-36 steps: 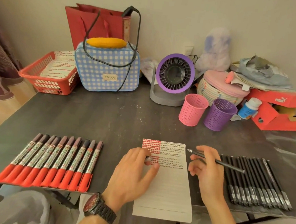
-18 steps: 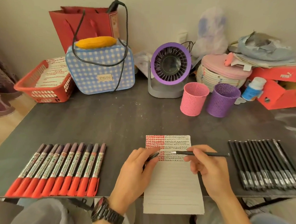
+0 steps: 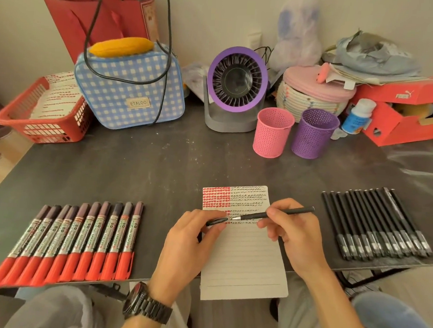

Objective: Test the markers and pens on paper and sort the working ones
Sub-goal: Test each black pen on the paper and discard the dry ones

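So my right grip (image 3: 292, 235) is pinching one black pen (image 3: 283, 214), fingers curled round the barrel. The tip is low over the paper (image 3: 244, 263) right where the scribble rows end, so the next test mark would land in line. My left grip (image 3: 192, 241) pinches the cap (image 3: 216, 221) between thumb and fingertips, just beside the nib, handy for recapping I guess. The paper sits on the surface (image 3: 159, 165) between two neat rows, red markers (image 3: 76, 241) on my left and the other black pens (image 3: 375, 226) on my right, so grabbing the next one takes no hunting. The pink cup (image 3: 271, 131) and purple cup (image 3: 315, 133) stand side by side at the back, probably for the sorted ones.
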